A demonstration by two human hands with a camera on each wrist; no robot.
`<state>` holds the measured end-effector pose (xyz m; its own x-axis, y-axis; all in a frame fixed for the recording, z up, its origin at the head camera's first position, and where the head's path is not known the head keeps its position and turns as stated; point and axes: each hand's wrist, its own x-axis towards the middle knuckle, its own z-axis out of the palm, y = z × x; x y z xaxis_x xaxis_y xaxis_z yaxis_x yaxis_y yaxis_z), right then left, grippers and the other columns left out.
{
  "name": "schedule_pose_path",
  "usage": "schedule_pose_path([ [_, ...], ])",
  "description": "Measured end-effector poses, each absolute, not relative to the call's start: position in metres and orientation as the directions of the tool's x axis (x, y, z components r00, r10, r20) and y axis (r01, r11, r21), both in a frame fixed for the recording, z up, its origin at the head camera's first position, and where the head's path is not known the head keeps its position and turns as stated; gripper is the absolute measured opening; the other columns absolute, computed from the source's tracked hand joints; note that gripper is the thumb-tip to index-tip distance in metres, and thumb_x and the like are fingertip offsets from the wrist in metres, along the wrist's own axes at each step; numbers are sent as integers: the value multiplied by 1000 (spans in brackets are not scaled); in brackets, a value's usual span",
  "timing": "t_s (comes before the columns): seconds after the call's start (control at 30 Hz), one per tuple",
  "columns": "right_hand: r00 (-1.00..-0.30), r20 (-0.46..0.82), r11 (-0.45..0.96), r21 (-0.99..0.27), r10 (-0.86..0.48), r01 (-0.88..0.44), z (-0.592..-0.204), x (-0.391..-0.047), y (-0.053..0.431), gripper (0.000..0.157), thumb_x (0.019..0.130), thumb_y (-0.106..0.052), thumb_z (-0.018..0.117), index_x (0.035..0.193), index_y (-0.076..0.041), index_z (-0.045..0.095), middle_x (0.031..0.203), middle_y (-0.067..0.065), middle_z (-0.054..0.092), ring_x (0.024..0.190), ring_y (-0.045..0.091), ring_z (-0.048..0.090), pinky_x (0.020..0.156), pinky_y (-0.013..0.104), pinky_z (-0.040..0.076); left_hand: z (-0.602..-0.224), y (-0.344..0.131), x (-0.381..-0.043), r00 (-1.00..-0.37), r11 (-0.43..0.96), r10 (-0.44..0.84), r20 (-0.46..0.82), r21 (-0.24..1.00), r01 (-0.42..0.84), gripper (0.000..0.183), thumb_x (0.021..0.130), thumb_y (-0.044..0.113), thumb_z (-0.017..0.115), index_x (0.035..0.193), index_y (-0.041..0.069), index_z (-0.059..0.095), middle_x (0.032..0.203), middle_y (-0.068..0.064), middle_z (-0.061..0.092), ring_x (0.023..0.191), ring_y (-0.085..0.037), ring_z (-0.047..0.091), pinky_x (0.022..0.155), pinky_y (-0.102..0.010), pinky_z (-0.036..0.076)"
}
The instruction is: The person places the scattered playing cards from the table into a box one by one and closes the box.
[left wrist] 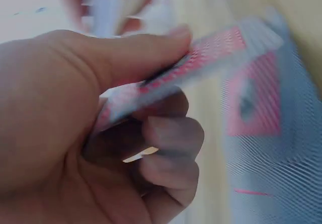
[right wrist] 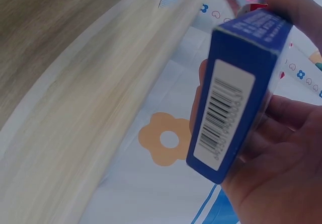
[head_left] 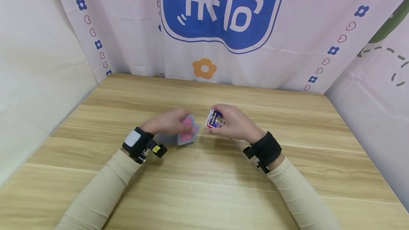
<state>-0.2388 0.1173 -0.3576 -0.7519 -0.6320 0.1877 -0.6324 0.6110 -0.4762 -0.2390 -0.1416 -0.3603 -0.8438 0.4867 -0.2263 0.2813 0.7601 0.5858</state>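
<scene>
My left hand (head_left: 169, 120) pinches playing cards (left wrist: 216, 48) with pink patterned backs between thumb and curled fingers, blurred in the left wrist view. Below and beside that hand lie more playing cards (left wrist: 274, 168), grey-edged with pink centres, on the table. To the right, my right hand (head_left: 238, 122) grips a small card box (head_left: 216, 119), tilted above the table with a dark printed face toward the head camera. In the right wrist view the box (right wrist: 229, 108) shows a blue side with a white barcode label, fingers on one side and palm on the other.
The wood-grain table (head_left: 204, 187) stretches around both hands. Behind its far edge hangs a white printed cloth (head_left: 137, 34) with a blue emblem and an orange flower. White sheets (head_left: 35, 81) flank the table. Each wrist wears a black strap with a camera.
</scene>
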Motion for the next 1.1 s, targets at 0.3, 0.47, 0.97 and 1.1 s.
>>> schedule_pose_path([
  [0.3, -743, 186, 595, -489, -643, -638, -358, -238, 116, 57, 82, -37, 91, 122, -7, 65, 96, 1, 69, 82, 13, 63, 70, 27, 55, -334, -138, -231, -897, 575, 430, -99, 796, 188, 26, 109, 37, 55, 121, 14, 58, 99, -4, 62, 93, -22, 60, 86, -40, 52],
  [0.47, -742, 163, 592, -503, -651, -630, -360, -237, 115, 55, 84, -37, 89, 122, -7, 64, 99, 2, 70, 84, 13, 65, 72, 26, 56, -332, -134, -228, -916, 573, 387, -103, 806, 152, 29, 111, 40, 50, 121, 14, 58, 99, -5, 57, 95, -25, 56, 83, -37, 47],
  [0.97, -734, 216, 569, -507, -644, -648, -358, -234, 111, 51, 84, -32, 89, 122, -6, 65, 96, 2, 69, 78, 12, 62, 63, 24, 53, -349, -115, -227, -957, 478, 286, -52, 873, 96, 27, 114, 32, 42, 126, 8, 49, 98, -7, 55, 90, -27, 58, 76, -33, 49],
  [1.1, -725, 267, 572, -468, -635, -673, -358, -234, 111, 49, 83, -30, 89, 118, -4, 66, 95, 4, 70, 78, 13, 62, 64, 25, 52, -358, -104, -224, -936, 465, 348, -41, 875, 135, 26, 116, 30, 37, 124, 8, 49, 86, -3, 50, 72, -18, 49, 64, -27, 42],
])
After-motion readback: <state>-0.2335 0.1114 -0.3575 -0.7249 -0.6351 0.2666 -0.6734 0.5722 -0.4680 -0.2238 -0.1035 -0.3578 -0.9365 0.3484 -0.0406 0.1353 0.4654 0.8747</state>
